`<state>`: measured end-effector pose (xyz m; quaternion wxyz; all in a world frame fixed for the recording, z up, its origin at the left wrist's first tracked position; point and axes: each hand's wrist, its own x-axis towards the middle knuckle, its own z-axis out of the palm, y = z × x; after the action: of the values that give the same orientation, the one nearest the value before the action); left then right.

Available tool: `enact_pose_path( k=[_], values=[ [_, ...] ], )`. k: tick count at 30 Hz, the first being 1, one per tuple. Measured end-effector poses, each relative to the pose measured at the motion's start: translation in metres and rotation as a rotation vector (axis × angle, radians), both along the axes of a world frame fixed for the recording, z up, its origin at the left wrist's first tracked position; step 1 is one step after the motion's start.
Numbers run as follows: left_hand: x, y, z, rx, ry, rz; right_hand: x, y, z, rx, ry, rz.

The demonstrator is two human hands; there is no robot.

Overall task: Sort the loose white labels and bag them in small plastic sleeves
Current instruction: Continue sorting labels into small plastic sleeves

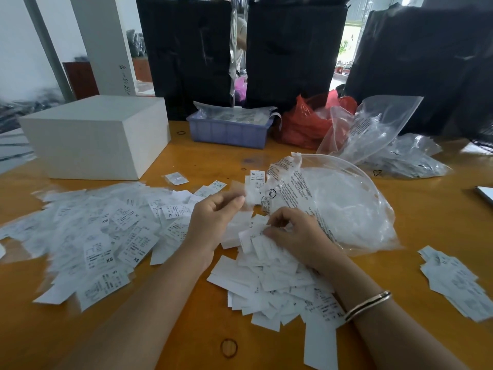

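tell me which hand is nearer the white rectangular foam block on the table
Left. The left hand is just right of and nearer the camera than the white rectangular foam block; the right hand lies farther right.

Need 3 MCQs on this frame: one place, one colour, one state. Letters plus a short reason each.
1. Where does the white rectangular box stand on the orange wooden table?
A. far left
B. near right corner
C. inside the tray

2. What colour is the small ribbed plastic tray at the table's far edge?
A. green
B. pale blue-purple
C. yellow

3. What is the left hand doing?
A. lying flat on the table
B. pinching a small clear plastic sleeve
C. holding the bracelet

Answers:
1 A: the box sits beyond the left heap of loose white labels.
2 B: its walls are pale blue-purple, beside the red plastic bag.
3 B: thumb and fingers pinch the small clear plastic sleeve, while the right hand picks at labels in the middle pile.
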<state>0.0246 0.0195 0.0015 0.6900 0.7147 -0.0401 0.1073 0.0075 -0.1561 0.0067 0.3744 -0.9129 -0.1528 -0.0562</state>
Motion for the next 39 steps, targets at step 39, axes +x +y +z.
enact_pose_path(
  k=[39],
  values=[
    [-0.003,0.004,0.007,-0.397,0.207,-0.232,-0.005,0.002,-0.002,1.001,0.128,-0.110]
  ],
)
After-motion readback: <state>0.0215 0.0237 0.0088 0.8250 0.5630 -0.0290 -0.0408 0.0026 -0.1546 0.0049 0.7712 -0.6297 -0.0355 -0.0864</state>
